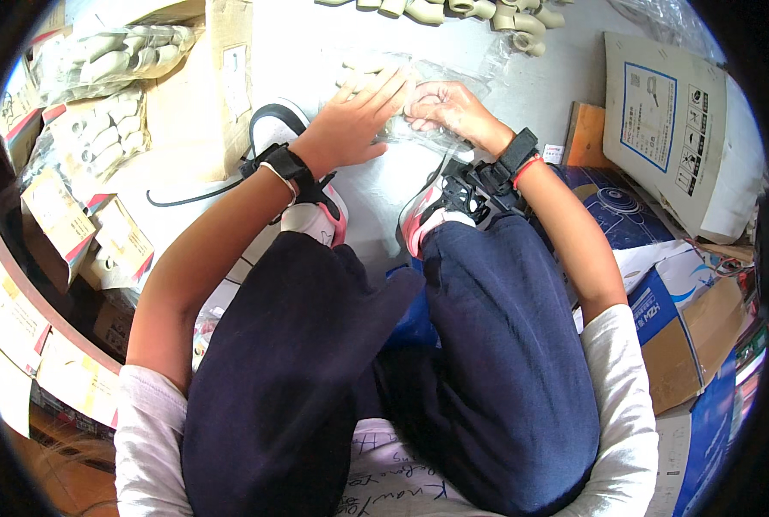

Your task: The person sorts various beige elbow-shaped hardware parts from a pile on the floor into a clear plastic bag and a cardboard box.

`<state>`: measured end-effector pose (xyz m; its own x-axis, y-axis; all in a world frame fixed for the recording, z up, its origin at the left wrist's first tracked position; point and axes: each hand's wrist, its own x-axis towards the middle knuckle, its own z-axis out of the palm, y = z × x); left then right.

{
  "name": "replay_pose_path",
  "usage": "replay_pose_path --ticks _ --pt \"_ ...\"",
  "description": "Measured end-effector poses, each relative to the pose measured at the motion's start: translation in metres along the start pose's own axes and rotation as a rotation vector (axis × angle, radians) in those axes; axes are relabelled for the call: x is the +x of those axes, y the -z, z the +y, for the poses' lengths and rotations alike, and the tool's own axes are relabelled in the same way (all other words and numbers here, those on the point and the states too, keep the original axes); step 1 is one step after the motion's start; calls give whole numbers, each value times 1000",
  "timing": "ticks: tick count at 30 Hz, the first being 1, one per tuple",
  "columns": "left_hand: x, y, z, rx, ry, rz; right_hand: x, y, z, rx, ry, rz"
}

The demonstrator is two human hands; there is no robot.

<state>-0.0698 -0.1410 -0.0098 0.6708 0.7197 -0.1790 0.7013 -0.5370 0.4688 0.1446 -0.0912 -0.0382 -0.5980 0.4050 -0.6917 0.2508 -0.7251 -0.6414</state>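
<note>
A clear plastic bag [402,131] lies on the pale floor in front of my shoes, with beige pipe fittings [362,66] showing at its far left side. My left hand [358,119] rests flat across the bag, fingers stretched towards the right and thumb pointing back. Close to those fingertips, my right hand [452,111] has its fingers curled and pinches the plastic film. The bag's middle is partly hidden beneath both hands, and glare blurs its outline.
Loose beige pipe elbows [423,11] lie at the far edge. Left stand a cardboard box [184,123] and bagged fittings [116,55]. On the right are a white printed carton [656,123], a wood block [585,136] and a dark blue box [617,207]. My shoes [310,223] flank the middle.
</note>
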Motion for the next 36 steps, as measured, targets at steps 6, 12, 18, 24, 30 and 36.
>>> replay_pose_path --ticks 6,12,18,24,30,36 --pt "1 -6 14 14 21 70 -6 1 -4 8 40 105" --pt "-2 -6 13 72 17 64 -11 1 2 -31 277 227" --pt "1 -8 13 -27 6 79 8 -4 13 45 302 196" --pt "-1 -9 9 -75 -8 69 20 -3 15 -51 283 103" --pt "-2 -10 7 -112 -17 75 24 -3 8 -150 273 -1" --pt "0 -8 7 -114 -24 97 27 -2 15 -95 332 40"
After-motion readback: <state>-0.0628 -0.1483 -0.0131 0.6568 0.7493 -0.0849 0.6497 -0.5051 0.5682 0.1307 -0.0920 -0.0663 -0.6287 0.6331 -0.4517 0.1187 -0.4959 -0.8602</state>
